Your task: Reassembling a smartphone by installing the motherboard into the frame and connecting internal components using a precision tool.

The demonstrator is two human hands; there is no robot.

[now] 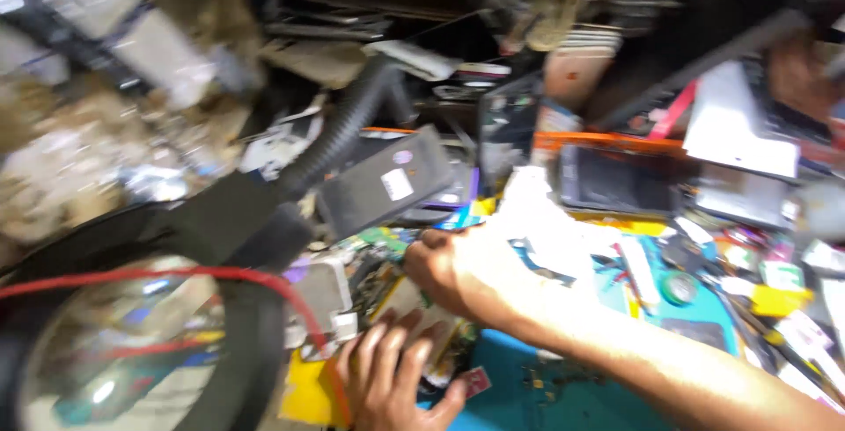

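left hand (387, 378) flat, fingers spread on bench (528, 396) clutter; right hand (458, 268) reaching left, grip unclear | magnifier lamp (132, 343) beside

blue mat (519, 387), red wire (176, 274), black magnifier lamp (238, 343), orange tray edge (607, 140)

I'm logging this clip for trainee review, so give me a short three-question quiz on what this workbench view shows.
1. True or false: the right hand rests on a cleared, bare table.
2. Which object fills the lower left corner? A) a round black-rimmed magnifier lens B) a metal bucket C) a white plate
3. What crosses over that lens?

Key
1. False: it reaches across a cluttered bench, over small flat parts on the blue work mat.
2. A.
3. A thin red wire, arching over its rim. The left hand lies fingers spread just right of the lens, beside a grey rectangular phone-like slab further up.
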